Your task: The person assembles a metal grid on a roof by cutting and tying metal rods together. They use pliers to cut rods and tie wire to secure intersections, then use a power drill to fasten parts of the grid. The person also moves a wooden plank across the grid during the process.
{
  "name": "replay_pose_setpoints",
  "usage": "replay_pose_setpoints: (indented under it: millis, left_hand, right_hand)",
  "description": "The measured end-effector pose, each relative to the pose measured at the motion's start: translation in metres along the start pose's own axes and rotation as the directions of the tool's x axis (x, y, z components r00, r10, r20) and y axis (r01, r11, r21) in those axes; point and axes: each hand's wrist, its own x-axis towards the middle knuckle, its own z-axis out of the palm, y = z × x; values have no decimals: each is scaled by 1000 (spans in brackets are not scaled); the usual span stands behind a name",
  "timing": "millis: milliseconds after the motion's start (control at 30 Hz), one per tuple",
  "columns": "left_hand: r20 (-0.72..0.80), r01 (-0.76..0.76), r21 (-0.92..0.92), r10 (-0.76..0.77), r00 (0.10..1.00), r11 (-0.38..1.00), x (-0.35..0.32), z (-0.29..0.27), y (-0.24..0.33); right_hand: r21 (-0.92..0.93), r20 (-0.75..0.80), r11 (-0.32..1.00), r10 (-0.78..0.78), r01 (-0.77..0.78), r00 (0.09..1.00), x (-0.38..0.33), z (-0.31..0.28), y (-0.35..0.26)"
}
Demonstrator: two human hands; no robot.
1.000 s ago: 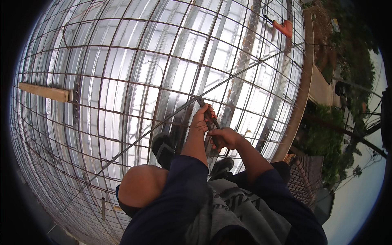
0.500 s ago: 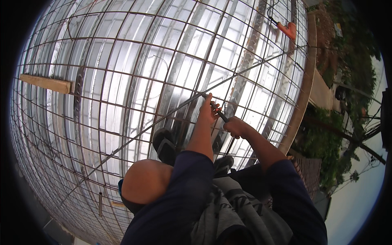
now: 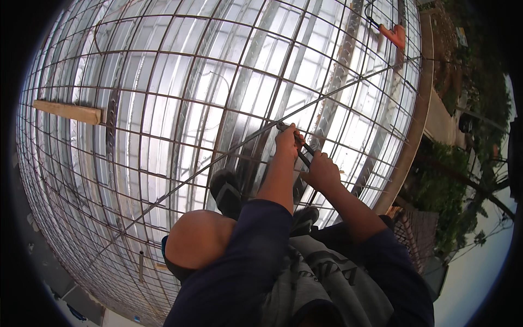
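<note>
Long dark pincers [image 3: 304, 156] slant between my two hands, their head up against a diagonal steel bar [image 3: 248, 139]. My left hand [image 3: 287, 143] is closed around the pincers just below the head, partly hiding them. Lower on the handles, to the right, my right hand [image 3: 323, 173] is closed with its fingers over the handle end. Under both hands spreads a grid of thin rebar mesh [image 3: 180, 101], which the diagonal bar crosses. Whether tie wire sits in the jaws is too small to tell.
Ribbed shiny metal decking [image 3: 158, 117] lies beneath the mesh. A wooden board [image 3: 68, 111] rests at left. An orange-handled tool [image 3: 393, 36] lies at the far right, near the curb edge [image 3: 417, 131] with a drop beyond. My shoe [image 3: 225, 192] stands on the mesh area.
The view has shifted slightly, so the scene sits a little further right. My right hand has turned and moved up the handles; my left hand stays by the pincers' head.
</note>
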Motion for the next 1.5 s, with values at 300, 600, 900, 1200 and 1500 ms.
replay_pose_setpoints:
  millis: [300, 600, 900, 1200, 1500]
  left_hand:
    - [211, 201, 131, -226, 951, 971, -12, -17, 21]
    - [-173, -148, 899, 644, 745, 413, 10, -1, -26]
    - [181, -377, 681, 355, 917, 627, -53, 49, -27]
    - [718, -713, 672, 411, 562, -200, -142, 152, 33]
    - [861, -795, 492, 65, 504, -355, -216, 222, 105]
  right_hand:
    - [820, 561, 232, -507, -523, 655, 40, 45, 58]
    - [680, 58, 727, -178, 92, 982, 10, 78, 29]
    - [910, 150, 410, -202, -56, 968, -22, 32, 64]
    - [831, -181, -551, -399, -78, 899, -91, -7, 72]
    - [988, -146, 84, 206, 131, 968, -138, -13, 72]
